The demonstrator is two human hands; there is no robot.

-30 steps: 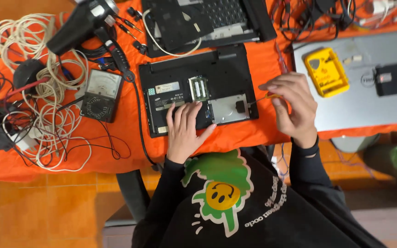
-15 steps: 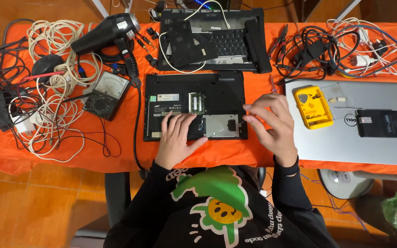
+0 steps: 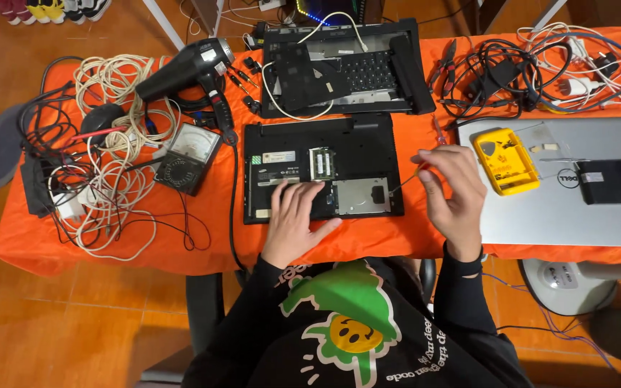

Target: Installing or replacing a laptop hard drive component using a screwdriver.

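Overhead, left hand (image 3: 297,219) lies flat, fingers released, steadying the laptop (image 3: 323,169) near the table's front edge; right hand (image 3: 453,192) pinches a screwdriver (image 3: 405,179); best kept upright.

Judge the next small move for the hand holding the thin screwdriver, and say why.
Probably lower the thin screwdriver tip onto the silver drive cover in the upturned black laptop base. The right hand holds it angled at that cover's right edge, while the left hand lies flat on the base, steadying it.
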